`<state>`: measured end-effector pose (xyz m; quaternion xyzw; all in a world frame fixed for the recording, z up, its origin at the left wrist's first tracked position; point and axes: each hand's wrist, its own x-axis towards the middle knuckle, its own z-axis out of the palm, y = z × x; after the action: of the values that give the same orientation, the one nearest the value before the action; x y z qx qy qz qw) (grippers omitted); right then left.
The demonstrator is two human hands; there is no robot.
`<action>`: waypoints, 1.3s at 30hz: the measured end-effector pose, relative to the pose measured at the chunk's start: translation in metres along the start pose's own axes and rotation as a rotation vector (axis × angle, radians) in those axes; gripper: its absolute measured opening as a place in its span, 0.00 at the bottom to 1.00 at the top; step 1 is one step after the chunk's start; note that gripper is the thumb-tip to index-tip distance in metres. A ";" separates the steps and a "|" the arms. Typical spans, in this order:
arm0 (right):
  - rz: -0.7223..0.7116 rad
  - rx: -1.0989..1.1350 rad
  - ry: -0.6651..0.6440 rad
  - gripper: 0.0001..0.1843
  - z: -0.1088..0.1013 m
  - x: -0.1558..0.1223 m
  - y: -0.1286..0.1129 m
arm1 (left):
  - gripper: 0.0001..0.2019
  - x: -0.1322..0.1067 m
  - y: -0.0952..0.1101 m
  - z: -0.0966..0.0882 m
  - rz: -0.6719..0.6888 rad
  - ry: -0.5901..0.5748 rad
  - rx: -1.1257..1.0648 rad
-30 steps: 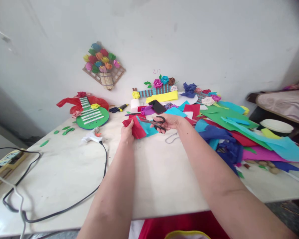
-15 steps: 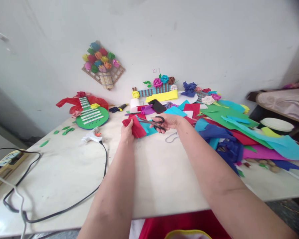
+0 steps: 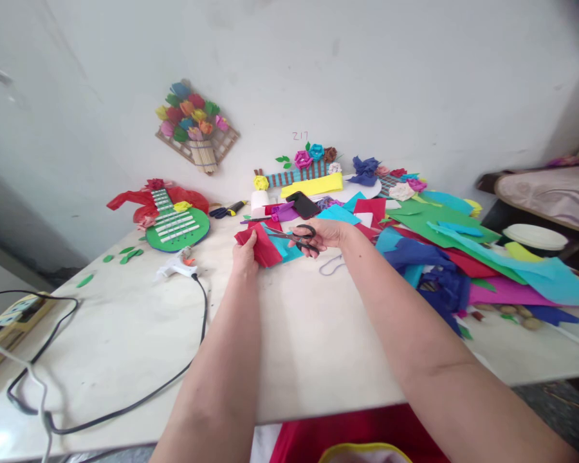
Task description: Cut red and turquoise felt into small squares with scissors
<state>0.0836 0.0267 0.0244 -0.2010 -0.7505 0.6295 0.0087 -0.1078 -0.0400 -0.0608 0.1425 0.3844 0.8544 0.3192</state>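
Note:
My left hand (image 3: 246,252) pinches a piece of red paper (image 3: 268,251), its thumb lying on top near the left edge. In my right hand (image 3: 322,235) is a pair of scissors with black handles (image 3: 307,238). The scissors' blades point left and reach the upper edge of the red paper; whether they are cutting into it is too small to tell. Beneath and to the right of the red paper lies a light blue sheet (image 3: 291,251). A thin loop of grey string (image 3: 331,265) rests on the table just below my right hand.
At left are a green guitar-shaped craft (image 3: 178,229), a white glue gun (image 3: 176,265) with its black cord across the table (image 3: 125,347), and pliers (image 3: 228,209). Coloured sheets (image 3: 429,222) pile up at right. A black phone (image 3: 303,204) and a yellow paper strip (image 3: 312,186) lie behind my hands.
The whole view has shifted very slightly. Both hands, the red paper and the scissors keep nearly the same places relative to each other.

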 end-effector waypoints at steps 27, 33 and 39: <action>-0.130 -0.021 0.175 0.26 0.021 0.044 0.029 | 0.02 -0.009 0.003 0.009 -0.007 0.075 -0.025; -0.165 -0.046 0.234 0.25 0.027 0.047 0.030 | 0.02 -0.011 0.004 0.011 -0.009 0.072 -0.016; -0.186 -0.031 0.247 0.23 0.026 0.048 0.032 | 0.01 -0.012 0.005 0.011 -0.010 0.062 -0.022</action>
<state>0.0422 0.0207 -0.0227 -0.2066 -0.7688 0.5847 0.1561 -0.0953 -0.0442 -0.0493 0.1105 0.3854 0.8609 0.3131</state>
